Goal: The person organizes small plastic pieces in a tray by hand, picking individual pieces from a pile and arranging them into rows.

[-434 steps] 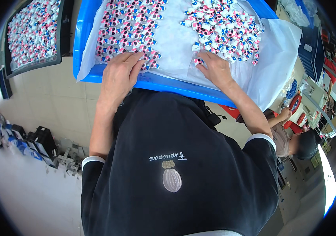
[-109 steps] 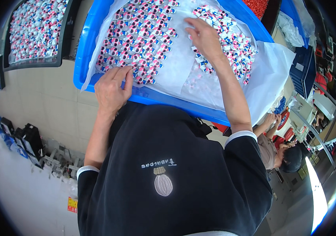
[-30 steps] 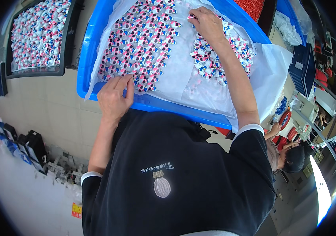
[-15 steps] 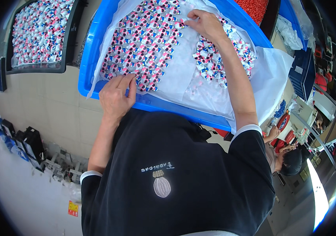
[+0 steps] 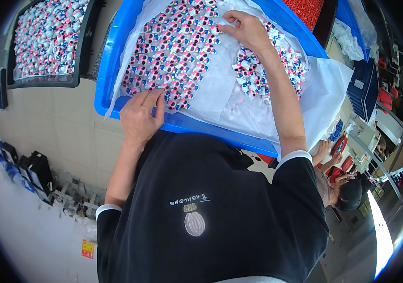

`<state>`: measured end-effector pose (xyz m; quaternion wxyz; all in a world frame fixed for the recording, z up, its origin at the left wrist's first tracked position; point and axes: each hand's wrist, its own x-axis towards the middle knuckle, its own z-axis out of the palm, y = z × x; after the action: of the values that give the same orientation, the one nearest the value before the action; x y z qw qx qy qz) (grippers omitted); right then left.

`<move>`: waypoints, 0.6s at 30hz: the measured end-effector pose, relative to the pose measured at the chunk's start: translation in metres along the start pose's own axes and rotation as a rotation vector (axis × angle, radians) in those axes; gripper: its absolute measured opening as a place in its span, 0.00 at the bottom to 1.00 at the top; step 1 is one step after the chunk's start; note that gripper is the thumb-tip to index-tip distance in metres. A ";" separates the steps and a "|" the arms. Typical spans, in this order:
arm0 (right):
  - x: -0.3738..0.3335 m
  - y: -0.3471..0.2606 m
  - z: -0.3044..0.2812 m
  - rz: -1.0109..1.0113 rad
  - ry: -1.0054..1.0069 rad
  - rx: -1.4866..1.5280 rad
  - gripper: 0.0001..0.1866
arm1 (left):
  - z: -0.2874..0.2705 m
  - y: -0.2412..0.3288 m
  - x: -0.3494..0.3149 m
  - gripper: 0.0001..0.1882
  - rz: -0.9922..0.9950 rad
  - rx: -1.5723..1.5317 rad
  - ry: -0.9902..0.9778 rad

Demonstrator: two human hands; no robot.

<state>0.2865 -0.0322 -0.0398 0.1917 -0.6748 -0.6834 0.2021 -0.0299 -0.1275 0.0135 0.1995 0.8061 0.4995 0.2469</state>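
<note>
the tray (image 5: 101, 89) is bright blue, its liner (image 5: 222, 61) a milky, see-through white. the rowed pieces (image 5: 170, 52) repeat pink, white and blue with dark round spots; the heaped pieces (image 5: 248, 70) mix the same colours, white showing more. a black bin (image 5: 45, 84) frames a white, pink and blue speckle of pieces (image 5: 45, 40). other pieces (image 5: 305, 12) are plain orange-red. the shirt (image 5: 239, 212) is black, white-edged at the sleeves, with a ribbed pale-mauve and tan motif (image 5: 195, 224).

Blue tray (image 5: 109, 61), white liner (image 5: 220, 75) inside; figure rows (image 5: 173, 54) left, loose figure heap (image 5: 296, 68) right
</note>
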 end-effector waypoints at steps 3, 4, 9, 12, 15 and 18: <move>0.003 0.005 0.005 0.034 -0.037 0.023 0.13 | 0.000 0.001 0.000 0.07 -0.002 0.000 -0.007; 0.005 0.007 0.005 0.132 -0.067 0.104 0.14 | -0.001 0.001 0.001 0.07 -0.001 -0.001 -0.009; 0.011 0.013 0.006 0.113 -0.018 0.129 0.12 | 0.000 0.002 0.001 0.07 -0.002 -0.001 -0.010; 0.010 0.003 0.008 0.131 -0.030 0.132 0.10 | 0.000 0.001 0.000 0.08 -0.004 -0.001 -0.008; 0.008 0.000 0.002 0.171 -0.014 0.121 0.09 | 0.000 0.001 0.001 0.07 -0.006 -0.001 -0.011; 0.006 0.008 -0.018 0.171 0.029 0.089 0.09 | -0.001 0.001 0.001 0.06 -0.006 0.003 -0.007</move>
<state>0.3027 -0.0260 -0.0291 0.2134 -0.7244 -0.6108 0.2380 -0.0288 -0.1268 0.0150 0.2006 0.8059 0.5015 0.2425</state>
